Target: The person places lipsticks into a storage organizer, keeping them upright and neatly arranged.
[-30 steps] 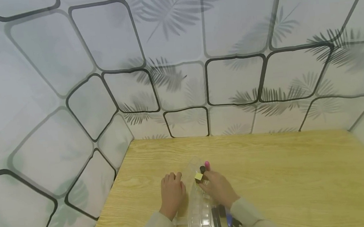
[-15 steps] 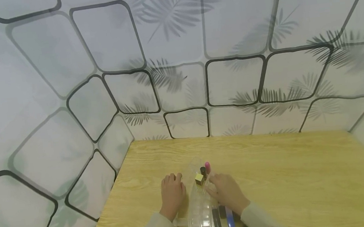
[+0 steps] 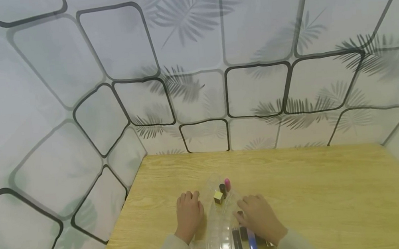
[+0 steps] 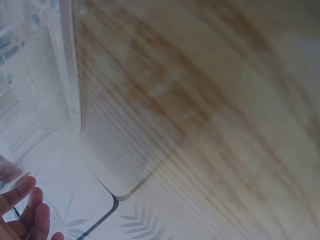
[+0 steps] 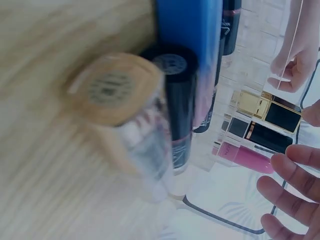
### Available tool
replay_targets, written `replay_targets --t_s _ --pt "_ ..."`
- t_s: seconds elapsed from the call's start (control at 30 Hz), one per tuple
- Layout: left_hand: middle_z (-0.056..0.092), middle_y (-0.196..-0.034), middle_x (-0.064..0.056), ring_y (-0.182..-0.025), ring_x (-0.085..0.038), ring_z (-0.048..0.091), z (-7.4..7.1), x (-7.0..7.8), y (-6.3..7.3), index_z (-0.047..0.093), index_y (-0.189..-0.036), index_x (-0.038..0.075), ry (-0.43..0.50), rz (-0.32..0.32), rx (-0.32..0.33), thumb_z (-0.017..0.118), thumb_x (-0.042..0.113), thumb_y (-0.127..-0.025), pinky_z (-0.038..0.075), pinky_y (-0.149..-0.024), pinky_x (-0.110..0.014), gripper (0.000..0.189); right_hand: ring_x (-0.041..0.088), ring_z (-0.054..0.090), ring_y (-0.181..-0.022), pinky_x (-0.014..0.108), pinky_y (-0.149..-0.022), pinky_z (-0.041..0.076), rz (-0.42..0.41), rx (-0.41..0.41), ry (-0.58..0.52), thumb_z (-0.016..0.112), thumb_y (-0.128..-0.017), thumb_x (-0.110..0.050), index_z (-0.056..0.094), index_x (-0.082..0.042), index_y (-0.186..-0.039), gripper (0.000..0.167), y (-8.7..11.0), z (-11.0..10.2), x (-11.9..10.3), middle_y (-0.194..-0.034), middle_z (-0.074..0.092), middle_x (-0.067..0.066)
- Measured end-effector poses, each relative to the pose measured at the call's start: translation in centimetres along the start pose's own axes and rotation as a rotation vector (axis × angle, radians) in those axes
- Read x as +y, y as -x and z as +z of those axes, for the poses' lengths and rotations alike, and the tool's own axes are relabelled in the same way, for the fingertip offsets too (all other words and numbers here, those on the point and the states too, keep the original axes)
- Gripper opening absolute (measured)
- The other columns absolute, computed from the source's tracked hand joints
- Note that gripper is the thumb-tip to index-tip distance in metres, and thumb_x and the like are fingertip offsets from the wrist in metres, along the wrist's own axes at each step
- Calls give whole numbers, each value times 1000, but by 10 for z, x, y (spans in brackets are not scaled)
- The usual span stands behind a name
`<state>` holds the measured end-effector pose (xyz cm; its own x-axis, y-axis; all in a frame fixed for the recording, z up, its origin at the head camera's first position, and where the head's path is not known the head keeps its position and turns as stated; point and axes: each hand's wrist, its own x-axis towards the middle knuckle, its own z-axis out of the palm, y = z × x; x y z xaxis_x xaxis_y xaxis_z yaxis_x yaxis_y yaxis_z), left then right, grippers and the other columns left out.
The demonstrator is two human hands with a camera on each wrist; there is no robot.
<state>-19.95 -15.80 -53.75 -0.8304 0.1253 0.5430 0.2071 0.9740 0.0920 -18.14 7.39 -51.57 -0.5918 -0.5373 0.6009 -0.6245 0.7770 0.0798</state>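
Note:
A clear makeup organizer [image 3: 216,241] with many small compartments stands on the wooden table. At its far end stand a gold-topped black lipstick [image 5: 267,111], a black lipstick [image 5: 269,137] and a pink lip tube [image 5: 247,157]. My right hand [image 3: 260,217] hovers at the organizer's right side, fingers loosely bent and spread apart, holding nothing. Along the left side lies my left hand [image 3: 189,213], its relaxed fingertips right at the clear wall. In the left wrist view its bent fingers [image 4: 32,212] show in the lower corner.
Right of the organizer, below my right hand, lie a black tube [image 3: 237,243], a blue box [image 3: 252,241] and a tan-ended clear bottle [image 5: 125,100]. Another black-capped tube [image 5: 177,100] sits beside that bottle. A patterned wall [image 3: 258,131] borders the table's back.
My right hand has let go of the lipsticks at the far end and drawn back to the right and nearer. The left hand has stayed put.

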Motion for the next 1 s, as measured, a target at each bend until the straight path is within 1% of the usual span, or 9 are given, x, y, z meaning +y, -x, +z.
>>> replay_targets --t_s 0.17,0.37,0.5,0.7,0.83,1.0 --pt "54 -75 -4 -70 -17 47 0 0 0 61 -91 9 -17 0 -7 66 12 -73 42 -67 -33 19 8 52 -62 30 -65 49 4 -39 -2 75 -68 -38 63 -14 -81 30 10 -4 1 -69 57 -6" --pt "53 -75 -4 -70 -17 46 1 -1 1 61 -91 9 -17 2 -7 66 12 -73 42 -67 -33 19 8 52 -61 33 -69 50 32 -87 -4 75 -69 -42 64 -14 -79 32 22 -5 6 -67 56 -6" --pt "54 -76 -4 -71 -18 46 1 0 0 61 -92 9 -4 -9 -25 66 12 -74 42 -68 -34 19 10 53 -66 34 -71 50 48 -103 -5 75 -69 -40 63 -14 -79 31 29 -8 9 -69 56 -6" --pt "55 -79 -5 -73 -18 48 -4 2 0 62 -95 9 5 -29 -66 65 13 -77 43 -71 -34 19 11 52 -67 33 -68 47 36 -97 22 74 -69 -40 62 -14 -79 31 38 -14 10 -71 55 -5" --pt "54 -78 -5 -73 -18 47 -5 3 -1 62 -95 9 7 -31 -73 64 12 -77 43 -71 -34 18 11 52 -65 32 -66 47 33 -94 46 73 -69 -42 62 -15 -78 31 42 -16 12 -69 55 -5" --pt "54 -78 -4 -73 -18 46 -4 3 0 61 -95 9 20 -34 -73 63 13 -78 42 -70 -34 17 10 51 -64 32 -65 47 34 -131 61 75 -68 -43 62 -14 -76 33 48 -16 14 -67 53 -5"
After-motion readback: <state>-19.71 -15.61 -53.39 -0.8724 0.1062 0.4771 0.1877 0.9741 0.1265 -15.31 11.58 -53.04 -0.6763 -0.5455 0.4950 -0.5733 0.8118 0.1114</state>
